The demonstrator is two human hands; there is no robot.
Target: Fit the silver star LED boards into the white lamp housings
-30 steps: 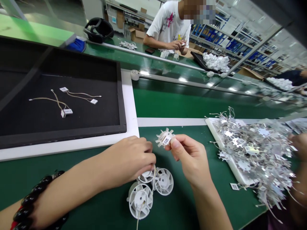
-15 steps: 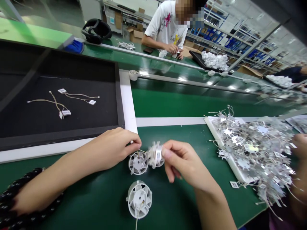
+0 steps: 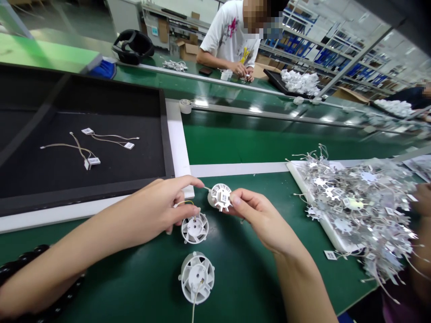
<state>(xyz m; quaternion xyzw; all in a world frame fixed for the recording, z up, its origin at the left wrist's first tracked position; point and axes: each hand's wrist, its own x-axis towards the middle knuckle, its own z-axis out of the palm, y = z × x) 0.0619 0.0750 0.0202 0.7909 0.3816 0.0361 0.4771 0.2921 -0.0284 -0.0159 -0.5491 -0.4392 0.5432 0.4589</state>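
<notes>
Pinched between my right hand's [image 3: 261, 215] thumb and fingers is a small white round fan housing [image 3: 213, 200], raised and tilted. A star-shaped silvery plate with a square white label [image 3: 223, 198] covers its face. My left hand [image 3: 164, 197] has its index finger stretched to a thin wire beside that housing; the thumb is apart and lower, its other fingers bent. Under the left thumb stands a second fan housing [image 3: 195, 228], with a thin wire passing by the hand. Closer to me stands a third fan housing [image 3: 196, 278], its wire trailing toward me.
A heap of star-shaped plates with wires [image 3: 353, 206] lies on a white tray [image 3: 313, 220] at right. Beside it is another person's blurred arm. At left, a black tray [image 3: 134, 166] holds several labelled wired pieces [image 3: 92, 160]. Across the bench a co-worker [image 3: 232, 36] handles small parts.
My right hand has lifted the piece slightly up and away, turning its labelled face toward me. My left index finger has stretched out, and the thumb has dropped away from it.
</notes>
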